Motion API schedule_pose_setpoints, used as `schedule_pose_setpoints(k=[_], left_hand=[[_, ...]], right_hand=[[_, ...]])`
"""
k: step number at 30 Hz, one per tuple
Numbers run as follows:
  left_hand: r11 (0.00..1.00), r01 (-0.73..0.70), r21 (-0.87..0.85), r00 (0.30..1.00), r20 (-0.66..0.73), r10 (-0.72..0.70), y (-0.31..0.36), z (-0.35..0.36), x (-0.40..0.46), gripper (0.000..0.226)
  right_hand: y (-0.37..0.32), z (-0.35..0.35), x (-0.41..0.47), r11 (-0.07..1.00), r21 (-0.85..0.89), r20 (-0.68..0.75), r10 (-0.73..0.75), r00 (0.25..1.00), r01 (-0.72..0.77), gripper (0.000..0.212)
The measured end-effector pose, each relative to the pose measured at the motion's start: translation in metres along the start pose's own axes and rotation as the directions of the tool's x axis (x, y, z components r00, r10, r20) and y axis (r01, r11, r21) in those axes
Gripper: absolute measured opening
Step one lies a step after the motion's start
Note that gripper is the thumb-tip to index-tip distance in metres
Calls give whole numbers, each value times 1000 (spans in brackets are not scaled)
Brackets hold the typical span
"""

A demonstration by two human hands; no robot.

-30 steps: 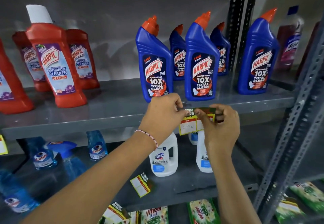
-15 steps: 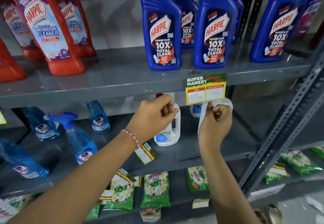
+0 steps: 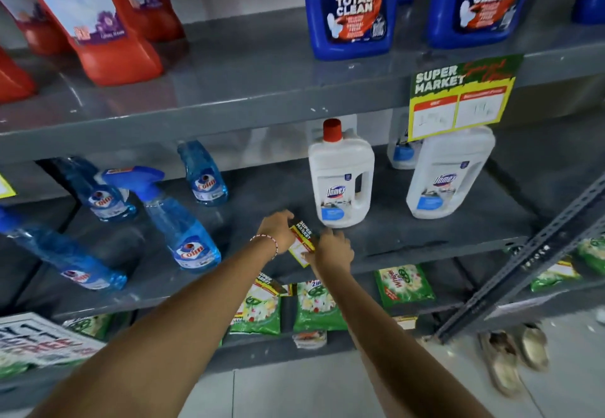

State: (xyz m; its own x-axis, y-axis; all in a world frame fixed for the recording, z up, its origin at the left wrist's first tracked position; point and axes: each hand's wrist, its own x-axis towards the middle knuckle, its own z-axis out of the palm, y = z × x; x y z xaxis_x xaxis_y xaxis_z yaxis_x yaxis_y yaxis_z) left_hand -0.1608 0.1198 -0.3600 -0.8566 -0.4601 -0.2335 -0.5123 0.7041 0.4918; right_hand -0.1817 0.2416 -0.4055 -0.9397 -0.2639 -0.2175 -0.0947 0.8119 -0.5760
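A small yellow and green price tag [image 3: 302, 240] lies near the front of the middle shelf [image 3: 409, 240]. My left hand [image 3: 276, 228], a bead bracelet on its wrist, pinches the tag's upper left edge. My right hand [image 3: 333, 249] holds the tag's lower right corner, with its thumb on the tag. A larger price tag of the same kind [image 3: 458, 98] is stuck to the front edge of the upper shelf [image 3: 229, 116], and neither hand touches it.
White Domex jugs [image 3: 340, 178] [image 3: 450, 173] stand just behind the hands. Blue spray bottles [image 3: 183, 221] are on the left. Blue [image 3: 352, 8] and red [image 3: 95, 21] Harpic bottles stand on the upper shelf. Green detergent packs [image 3: 316, 308] fill the bottom shelf. A slanted steel post [image 3: 523, 263] is on the right.
Both hands have dropped from the upper shelf edge to the middle shelf and taken hold of the small tag there. The big tag stays stuck above. The view has tilted down.
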Motion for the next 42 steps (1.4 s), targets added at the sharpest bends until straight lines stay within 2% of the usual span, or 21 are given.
schedule_pose_setpoints(k=[2, 5, 10, 12, 14, 17, 19, 21, 23, 25, 29, 32, 34, 39, 42], left_hand=[[998, 31, -58, 998, 51, -28, -4, 5, 7, 59], [975, 57, -215, 996, 77, -41, -8, 9, 8, 52], [997, 24, -69, 1000, 2, -24, -13, 14, 3, 52], [986, 54, -155, 999, 1, -54, -11, 15, 1, 47], [972, 56, -230, 996, -55, -70, -9, 11, -3, 38], [972, -19, -235, 990, -140, -15, 1, 6, -16, 20], [960, -60, -274, 996, -81, 40, 12, 11, -31, 17], [955, -85, -283, 996, 2, 89, 26, 26, -47, 11], [944, -105, -314, 993, 24, 119, 41, 47, -58, 6], [943, -124, -308, 991, 10, 134, 56, 72, -65, 10], [948, -88, -307, 993, 43, 106, 89, 120, -70, 18], [974, -147, -174, 988, 14, 152, 98, 132, -68, 22], [975, -154, -158, 987, 17, 159, 102, 137, -66, 23], [982, -144, -126, 990, -9, 144, 108, 141, -60, 22], [983, -175, -49, 985, -21, 174, 108, 141, -61, 23]], right_hand=[[-1, -1, 6, 998, 51, 22, 36, 999, -37, 43], [5, -4, 11, 985, 162, 21, 57, 998, -60, 22], [7, -9, 8, 967, 247, 86, 46, 995, -66, 22], [6, -12, 5, 943, 325, 116, 42, 992, -78, 21], [10, -13, 2, 932, 362, 105, -11, 994, -28, 19], [29, -23, -1, 870, 491, 51, -76, 996, 41, 23], [48, -33, -6, 825, 557, -23, -100, 995, 96, 21], [70, -43, -11, 831, 537, -79, -119, 990, 143, 15], [93, -54, -14, 879, 452, -93, -122, 988, 151, 10], [120, -67, -15, 926, 349, -110, -111, 988, 143, 10], [168, -87, -11, 940, 308, -147, -105, 984, 146, 9], [179, -89, -8, 944, 298, -184, -86, 979, 139, 9], [182, -93, -4, 949, 273, -198, -103, 975, 156, 2], [184, -95, 9, 954, 228, -196, -152, 969, 196, 13], [179, -94, 4, 959, 235, -264, -94, 960, 159, 13]])
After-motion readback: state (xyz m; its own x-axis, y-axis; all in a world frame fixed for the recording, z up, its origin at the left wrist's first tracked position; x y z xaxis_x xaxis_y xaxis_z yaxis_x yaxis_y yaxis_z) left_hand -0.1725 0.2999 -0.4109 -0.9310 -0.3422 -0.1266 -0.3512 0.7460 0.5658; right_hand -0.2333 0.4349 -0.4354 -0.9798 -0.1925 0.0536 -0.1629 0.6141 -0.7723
